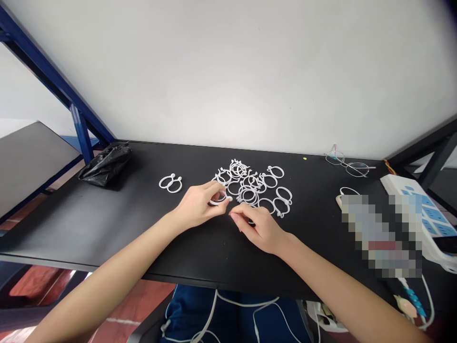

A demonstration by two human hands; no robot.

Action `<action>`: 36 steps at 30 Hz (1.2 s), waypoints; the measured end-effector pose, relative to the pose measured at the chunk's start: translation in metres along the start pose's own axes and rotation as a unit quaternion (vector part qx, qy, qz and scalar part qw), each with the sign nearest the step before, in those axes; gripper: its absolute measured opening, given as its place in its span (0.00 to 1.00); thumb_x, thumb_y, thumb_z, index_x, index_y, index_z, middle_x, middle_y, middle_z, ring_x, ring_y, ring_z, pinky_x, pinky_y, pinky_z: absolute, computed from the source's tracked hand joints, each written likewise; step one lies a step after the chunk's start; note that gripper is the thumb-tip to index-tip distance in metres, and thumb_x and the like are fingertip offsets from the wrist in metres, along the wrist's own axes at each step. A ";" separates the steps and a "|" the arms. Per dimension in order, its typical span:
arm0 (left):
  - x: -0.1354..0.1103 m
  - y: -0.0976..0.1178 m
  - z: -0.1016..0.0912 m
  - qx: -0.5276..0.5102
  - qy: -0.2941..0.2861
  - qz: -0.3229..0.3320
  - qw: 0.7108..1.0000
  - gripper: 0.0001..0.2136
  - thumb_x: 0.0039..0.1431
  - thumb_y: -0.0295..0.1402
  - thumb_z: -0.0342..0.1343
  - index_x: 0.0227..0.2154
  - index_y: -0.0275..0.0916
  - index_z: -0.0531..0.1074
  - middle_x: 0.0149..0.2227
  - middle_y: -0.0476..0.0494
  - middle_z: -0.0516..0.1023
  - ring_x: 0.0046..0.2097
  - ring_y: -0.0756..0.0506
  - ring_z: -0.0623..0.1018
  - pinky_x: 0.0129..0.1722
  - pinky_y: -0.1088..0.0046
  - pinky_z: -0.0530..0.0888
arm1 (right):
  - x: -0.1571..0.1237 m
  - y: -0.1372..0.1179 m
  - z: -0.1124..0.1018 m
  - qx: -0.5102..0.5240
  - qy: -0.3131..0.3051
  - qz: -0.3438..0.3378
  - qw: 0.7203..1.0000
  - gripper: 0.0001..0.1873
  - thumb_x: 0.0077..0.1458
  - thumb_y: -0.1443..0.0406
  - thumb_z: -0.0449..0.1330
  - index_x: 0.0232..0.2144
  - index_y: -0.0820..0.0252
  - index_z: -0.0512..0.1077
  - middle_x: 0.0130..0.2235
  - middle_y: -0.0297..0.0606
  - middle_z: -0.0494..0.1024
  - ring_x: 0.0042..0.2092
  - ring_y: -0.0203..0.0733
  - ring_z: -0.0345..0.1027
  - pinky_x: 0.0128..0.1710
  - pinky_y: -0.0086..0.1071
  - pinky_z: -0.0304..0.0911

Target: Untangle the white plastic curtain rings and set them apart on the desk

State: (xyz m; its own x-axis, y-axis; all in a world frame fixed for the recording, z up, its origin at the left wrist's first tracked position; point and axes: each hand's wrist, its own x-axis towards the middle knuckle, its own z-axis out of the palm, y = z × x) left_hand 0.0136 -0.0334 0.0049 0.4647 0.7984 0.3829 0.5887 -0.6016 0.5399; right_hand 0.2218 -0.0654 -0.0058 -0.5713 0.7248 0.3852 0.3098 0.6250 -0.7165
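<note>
Black tabletop point(117, 224) w/ white wall point(228, 71) right behind it, blue metal frame point(46, 66) at upper left, grey shelf point(32, 166) beyond that. Red tile floor point(35, 286) below left; person's blue trousers point(193, 309) and white cables point(235, 305) under the table edge.

L hand point(198, 205) has fingers curled round one white plastic ring point(217, 200), a narrow hold w/ ring pinched at the pile's front edge. R hand point(255, 228) sits just beside it, fingers bunched and pointing down at the pile's near side; can't tell if it holds anything. Pile of white plastic rings point(250, 188) lies tangled right in front of both hands. Linked pair of rings point(170, 183) sits apart to the left, black plastic bag point(106, 165) further left. Glasses point(347, 164) lie near the back edge, right. White power strip point(410, 200) at right has blue markings, too small to read; pixelated patch point(382, 236) covers the area beside it.
</note>
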 end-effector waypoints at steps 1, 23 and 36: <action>0.000 -0.002 -0.001 0.031 0.013 0.007 0.999 0.09 0.61 0.37 0.51 0.33 0.36 0.68 0.27 0.50 0.69 0.27 0.51 0.68 0.29 0.77 0.65 | 0.000 0.000 0.000 0.000 0.000 0.000 1.000 0.08 0.65 0.65 0.50 0.34 0.59 0.67 0.25 0.30 0.68 0.24 0.31 0.61 0.25 0.26 0.57; 0.007 -0.017 -0.018 0.290 0.022 -0.080 0.953 0.11 0.68 0.30 0.40 0.36 0.37 0.68 0.35 0.41 0.73 0.38 0.42 0.72 0.32 0.69 0.65 | 0.001 0.000 0.001 -0.005 0.000 -0.001 1.000 0.09 0.66 0.65 0.49 0.36 0.59 0.68 0.24 0.31 0.69 0.24 0.31 0.62 0.24 0.25 0.58; 0.003 -0.030 -0.016 0.363 0.025 -0.124 0.923 0.10 0.60 0.31 0.49 0.30 0.37 0.75 0.37 0.39 0.77 0.39 0.39 0.74 0.42 0.61 0.66 | 0.001 0.000 0.001 -0.020 0.011 -0.003 1.000 0.10 0.66 0.64 0.50 0.34 0.59 0.68 0.26 0.32 0.71 0.24 0.32 0.62 0.25 0.26 0.58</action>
State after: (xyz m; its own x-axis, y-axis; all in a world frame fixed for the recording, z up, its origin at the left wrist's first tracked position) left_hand -0.0130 -0.0126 0.0021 0.2350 0.9032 0.3591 0.9696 -0.2436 -0.0220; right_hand 0.2202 -0.0649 -0.0056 -0.5572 0.7265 0.4020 0.3374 0.6405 -0.6899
